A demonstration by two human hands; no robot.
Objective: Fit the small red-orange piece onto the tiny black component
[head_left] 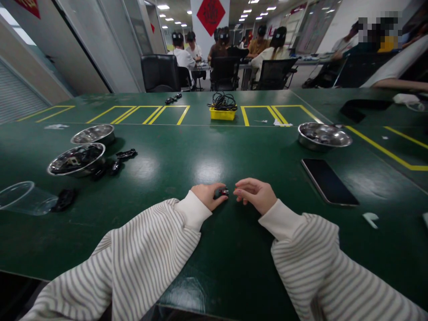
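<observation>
My left hand (207, 195) is closed around a small dark part (223, 192) with red and silvery bits, pinched between thumb and fingers just above or on the green table. My right hand (256, 194) is close by on the right, its fingers curled and thumb tip near the fingertips. Whether anything tiny sits between those fingertips is too small to tell. A narrow gap separates the two hands.
Left stand a steel bowl (53, 168) of black parts, another steel bowl (90, 141), loose black pieces (126, 154) and a tipped plastic cup (20, 196). Right are a bowl (324, 143), a phone (329, 182) and an earbud (370, 219). A yellow bin (222, 115) holds cables.
</observation>
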